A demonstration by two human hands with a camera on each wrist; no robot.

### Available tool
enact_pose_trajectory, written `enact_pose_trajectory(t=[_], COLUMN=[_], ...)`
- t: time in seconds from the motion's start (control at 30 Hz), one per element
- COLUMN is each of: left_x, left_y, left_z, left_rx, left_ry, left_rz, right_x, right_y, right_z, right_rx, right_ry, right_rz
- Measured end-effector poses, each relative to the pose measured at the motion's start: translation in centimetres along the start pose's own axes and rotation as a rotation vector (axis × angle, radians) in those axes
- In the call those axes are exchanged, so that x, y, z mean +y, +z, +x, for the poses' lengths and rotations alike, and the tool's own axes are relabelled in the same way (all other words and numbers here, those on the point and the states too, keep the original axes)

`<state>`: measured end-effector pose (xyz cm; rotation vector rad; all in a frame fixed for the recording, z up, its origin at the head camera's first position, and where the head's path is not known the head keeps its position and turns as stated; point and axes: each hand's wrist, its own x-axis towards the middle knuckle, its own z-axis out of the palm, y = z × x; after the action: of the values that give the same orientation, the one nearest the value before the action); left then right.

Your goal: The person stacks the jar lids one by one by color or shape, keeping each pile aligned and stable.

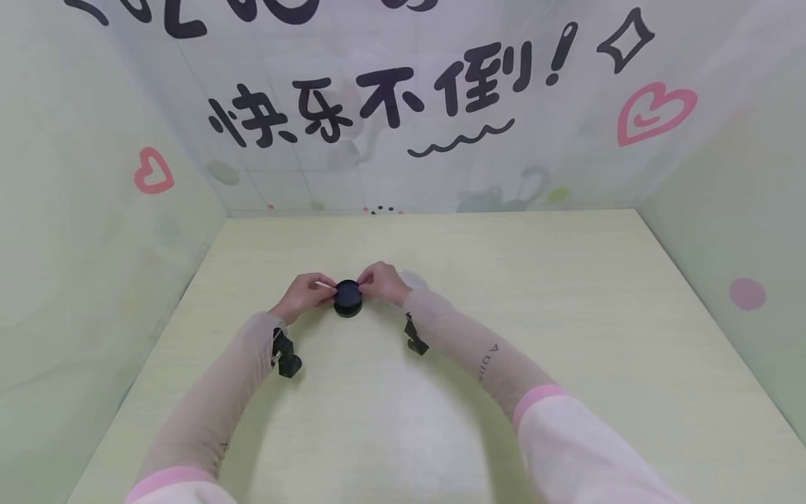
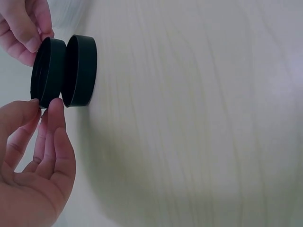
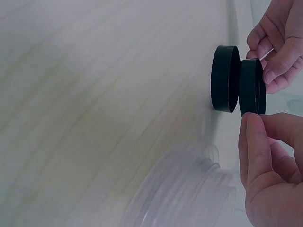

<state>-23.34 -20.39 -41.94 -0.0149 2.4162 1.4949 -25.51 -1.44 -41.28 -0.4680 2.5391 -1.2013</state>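
Observation:
A black round lid-like piece (image 1: 348, 292) is held level between both hands, its open side facing up. Just below it, a second black piece of the same kind (image 2: 84, 71) sits on the table. My left hand (image 1: 304, 295) pinches the upper one at its left edge with thumb and fingertips. On the opposite edge, my right hand (image 1: 383, 281) pinches it the same way. In the right wrist view a narrow gap shows between the upper piece (image 3: 250, 87) and the lower one (image 3: 224, 78). Past my right hand is a clear ridged plastic object (image 3: 184, 189), partly hidden in the head view.
The pale wood-grain table (image 1: 403, 399) meets printed wall sheets at the back (image 1: 403, 175) and both sides. A small black camera is strapped to each wrist, the left one (image 1: 287, 357) and the right one (image 1: 415, 336), hanging just above the tabletop.

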Motion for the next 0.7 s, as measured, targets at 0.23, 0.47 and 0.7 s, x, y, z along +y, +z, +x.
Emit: enact_pose_trajectory(t=[0.23, 0.47, 0.7], left_x=[-0.71, -1.00, -0.80], left_y=[-0.17, -0.12, -0.05], left_z=[-0.08, 0.06, -0.02], left_rx=[-0.007, -0.018, -0.016], left_ry=[-0.009, -0.014, -0.013], left_rz=[-0.012, -0.046, -0.043], right_x=[-0.10, -0.06, 0.09], right_y=[0.34, 0.47, 0.44], right_z=[-0.01, 0.13, 0.20], right_rx=[-0.064, -0.089, -0.085], right_ry=[0.019, 0.041, 0.022], right_rz=[-0.012, -0.021, -0.026])
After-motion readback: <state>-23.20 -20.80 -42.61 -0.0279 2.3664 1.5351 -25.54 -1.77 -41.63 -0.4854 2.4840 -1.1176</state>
